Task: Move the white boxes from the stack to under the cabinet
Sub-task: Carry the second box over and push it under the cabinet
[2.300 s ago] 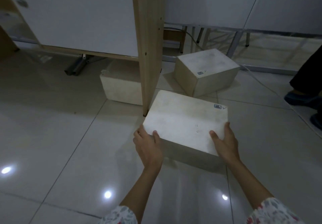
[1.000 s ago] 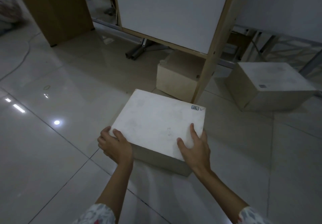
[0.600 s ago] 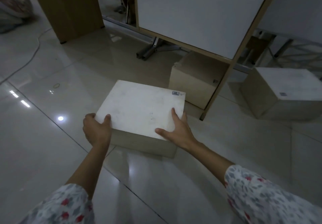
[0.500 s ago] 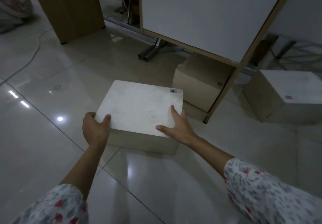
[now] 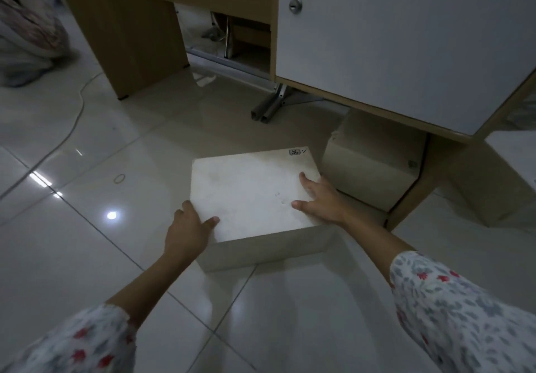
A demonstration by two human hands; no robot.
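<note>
Glossy pale tiled floor point(image 5: 87, 256), dim room, lamp glare. White box point(image 5: 249, 195) on floor before cabinet point(image 5: 391, 38). Left hand point(image 5: 187, 232) clamped on near-left corner; right hand point(image 5: 322, 201) flat, fingers spread on right edge. Second box point(image 5: 371, 160) part-hidden under cabinet. Label unreadable.

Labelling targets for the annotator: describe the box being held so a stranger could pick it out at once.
Start at the white cabinet door with the round lock. On the tiled floor in front of it sits a flat white box, left hand on its near corner, right hand on its right edge. Unlike the box under the cabinet, it lies fully in the open and has a small sticker at its far right corner.
</note>
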